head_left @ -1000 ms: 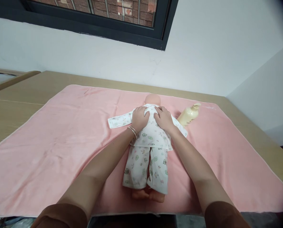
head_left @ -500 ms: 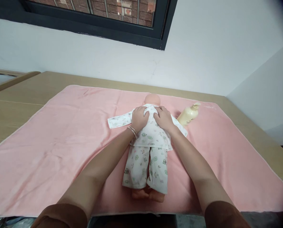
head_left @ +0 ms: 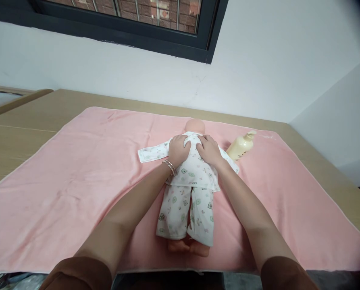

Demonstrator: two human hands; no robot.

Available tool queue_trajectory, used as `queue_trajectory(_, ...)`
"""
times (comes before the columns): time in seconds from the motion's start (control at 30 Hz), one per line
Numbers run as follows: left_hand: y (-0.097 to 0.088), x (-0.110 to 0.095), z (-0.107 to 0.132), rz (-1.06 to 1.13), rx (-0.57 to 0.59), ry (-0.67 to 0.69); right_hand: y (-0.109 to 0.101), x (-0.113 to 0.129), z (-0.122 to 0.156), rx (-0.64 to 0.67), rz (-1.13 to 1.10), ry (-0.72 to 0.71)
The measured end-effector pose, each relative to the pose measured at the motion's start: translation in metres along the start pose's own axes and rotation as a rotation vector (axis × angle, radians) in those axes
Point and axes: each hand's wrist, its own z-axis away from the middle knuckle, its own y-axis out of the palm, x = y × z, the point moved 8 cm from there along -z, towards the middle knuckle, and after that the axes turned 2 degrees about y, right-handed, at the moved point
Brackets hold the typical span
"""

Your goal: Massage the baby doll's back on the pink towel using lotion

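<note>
A baby doll [head_left: 194, 126] lies face down on a pink blanket [head_left: 86, 169], its head toward the wall and its bare feet toward me. It wears a white printed pyjama top [head_left: 198, 173] and matching trousers [head_left: 175, 213]. My left hand [head_left: 179, 151] rests on the left side of the doll's upper back, with a bracelet [head_left: 169, 167] at the wrist. On the right side of the back lies my right hand [head_left: 209, 150]. Both hands are open, thumbs pointing inward, palms on the cloth. One pyjama sleeve is stretched out to the left; the other is partly under my right forearm.
A cream pump bottle [head_left: 240, 147] lies tilted on the blanket, right of the doll and close to its sleeve. The blanket covers most of a wooden table [head_left: 107, 101]. Behind stands a white wall [head_left: 155, 84] with a dark-framed window [head_left: 194, 46].
My hands and the doll look the same as before. The whole view has shifted very slightly.
</note>
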Motion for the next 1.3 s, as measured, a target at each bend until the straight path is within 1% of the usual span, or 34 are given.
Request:
queue_trajectory(0.43, 0.0001, -0.0002, 0.0004, 0.011, 0.003, -0.009, 0.0009, 0.0028, 0.0015, 0.011, 0.047, -0.006)
queue_trajectory(0.67, 0.0004, 0.0001, 0.0007, 0.012, 0.001, -0.008, -0.0017, 0.0027, 0.0019, 0.003, 0.031, 0.006)
queue_trajectory(0.93, 0.0009, 0.0019, 0.0007, 0.018, -0.008, -0.009, -0.0012, 0.0017, 0.0014, -0.032, 0.003, 0.013)
queue_trajectory(1.3, 0.0, 0.0005, 0.0009, 0.02, -0.008, -0.001, 0.0005, 0.0008, 0.0011, -0.038, -0.003, 0.022)
